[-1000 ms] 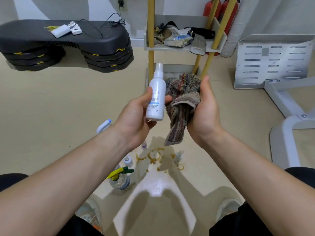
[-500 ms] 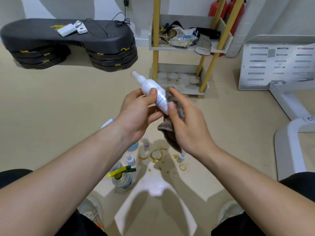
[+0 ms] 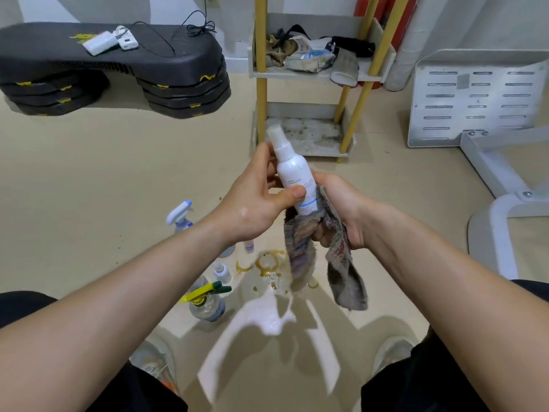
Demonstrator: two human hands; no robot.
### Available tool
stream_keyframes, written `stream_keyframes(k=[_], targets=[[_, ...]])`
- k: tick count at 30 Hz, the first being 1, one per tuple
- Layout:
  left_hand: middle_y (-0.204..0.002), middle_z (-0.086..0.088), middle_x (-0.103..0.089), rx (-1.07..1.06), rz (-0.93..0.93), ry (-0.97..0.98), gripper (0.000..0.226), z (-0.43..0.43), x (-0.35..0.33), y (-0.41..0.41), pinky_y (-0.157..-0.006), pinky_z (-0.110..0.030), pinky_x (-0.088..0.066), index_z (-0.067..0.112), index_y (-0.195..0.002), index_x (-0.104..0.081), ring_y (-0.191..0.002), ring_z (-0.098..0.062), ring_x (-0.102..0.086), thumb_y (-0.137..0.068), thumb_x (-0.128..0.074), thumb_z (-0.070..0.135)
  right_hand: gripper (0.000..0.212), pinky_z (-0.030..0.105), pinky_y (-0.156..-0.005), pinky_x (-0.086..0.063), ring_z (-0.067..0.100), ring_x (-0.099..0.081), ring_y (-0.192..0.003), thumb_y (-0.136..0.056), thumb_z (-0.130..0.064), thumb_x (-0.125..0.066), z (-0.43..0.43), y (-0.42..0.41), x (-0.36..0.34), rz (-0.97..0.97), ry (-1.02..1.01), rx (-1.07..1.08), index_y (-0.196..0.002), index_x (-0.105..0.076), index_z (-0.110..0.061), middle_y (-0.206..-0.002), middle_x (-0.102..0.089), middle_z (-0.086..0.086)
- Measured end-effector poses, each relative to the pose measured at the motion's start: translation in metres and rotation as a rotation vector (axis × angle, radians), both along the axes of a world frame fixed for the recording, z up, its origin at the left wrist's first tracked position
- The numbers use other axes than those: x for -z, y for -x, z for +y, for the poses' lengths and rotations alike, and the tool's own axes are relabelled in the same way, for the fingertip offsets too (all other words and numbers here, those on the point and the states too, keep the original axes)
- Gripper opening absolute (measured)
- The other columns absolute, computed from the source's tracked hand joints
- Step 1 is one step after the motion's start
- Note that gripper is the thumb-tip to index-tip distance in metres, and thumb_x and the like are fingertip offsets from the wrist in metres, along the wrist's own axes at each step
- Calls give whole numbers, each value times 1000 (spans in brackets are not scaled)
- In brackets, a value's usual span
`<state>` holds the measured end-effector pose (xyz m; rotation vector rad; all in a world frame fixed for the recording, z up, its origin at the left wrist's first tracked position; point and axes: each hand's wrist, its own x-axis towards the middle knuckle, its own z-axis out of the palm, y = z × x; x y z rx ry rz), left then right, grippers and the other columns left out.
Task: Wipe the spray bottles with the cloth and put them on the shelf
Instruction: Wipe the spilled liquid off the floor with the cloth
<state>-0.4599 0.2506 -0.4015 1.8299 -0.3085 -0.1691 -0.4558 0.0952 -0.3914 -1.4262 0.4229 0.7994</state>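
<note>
Beige floor all round, shot from a crouch looking down, so here's the rundown. Left hand grips a white plastic spray bottle with a blue-striped label around its middle, thumb pressed across the front, fingers curled behind. Right hand is clamped on a striped, frayed grey cloth wrapped round the bottle's bottom end, and the loose ends dangle below the wrist. The bottle is held in the air, tilted, with its capped nozzle up and leaning a bit left.

Right under the hands there's a patch of brown ring stains. Just left of that is a huddle of bottles on the floor: a clear one with a yellow-green trigger, a blue-white trigger sprayer and a couple of tiny ones, partly hidden by the left forearm.

Straight ahead, past a stretch of floor, stands the shelf with yellow posts and grey trays. Its lower tray has a raised front lip and a blotchy bottom; the upper tray is piled with rags and a crumpled bag, with a glove drooping over the front edge. A black stacked step platform sits well off to the left, and a white slotted metal panel stands close on the shelf's right.
</note>
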Motion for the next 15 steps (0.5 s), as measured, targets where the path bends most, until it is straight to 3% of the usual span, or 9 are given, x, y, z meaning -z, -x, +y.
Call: stream_keyframes(k=[3,5,6,8,11,15], targets=[[-115,8,-62,-40,25,37,46,0,6,0,-96,-37,-54,24,-125,-43,-102,-11,-66,-86,-68,22,59,22,-46,-48,18,-62,-48,-107,-52,-29,3,0,5,-102,110,100,-98,-63,-5,-68,-67,10],[-114,8,-64,-141,81,101,44,-5,14,4,-90,-45,-57,24,-123,-47,-92,-15,-71,-84,-68,25,60,34,-79,-56,26,-69,-81,-106,-53,-27,11,0,14,-293,318,166,-110,-65,-7,-97,-72,14],[-114,8,-66,-218,114,136,43,-8,18,5,-89,-49,-58,25,-119,-49,-92,-19,-73,-81,-69,30,61,38,-91,-52,30,-67,-95,-105,-54,-25,16,2,20,-378,441,170,-112,-65,-8,-107,-71,15],[-112,4,-68,-373,199,197,42,-13,24,8,-89,-52,-58,27,-110,-50,-97,-21,-73,-75,-70,38,61,36,-87,-44,32,-61,-107,-105,-54,-25,27,11,27,-533,609,166,-113,-63,-7,-115,-67,14],[-108,-6,-71,-501,336,326,38,-15,31,8,-91,-55,-57,23,-107,-50,-100,-25,-72,-80,-74,34,51,34,-80,-35,33,-55,-116,-106,-52,-28,41,25,36,-686,643,153,-120,-51,-9,-124,-59,16],[-107,-9,-72,-427,355,345,33,-10,34,7,-90,-50,-59,21,-113,-49,-98,-26,-73,-90,-73,20,62,38,-86,-44,35,-61,-108,-104,-59,-21,36,7,40,-527,628,182,-103,-61,-11,-117,-67,17]])
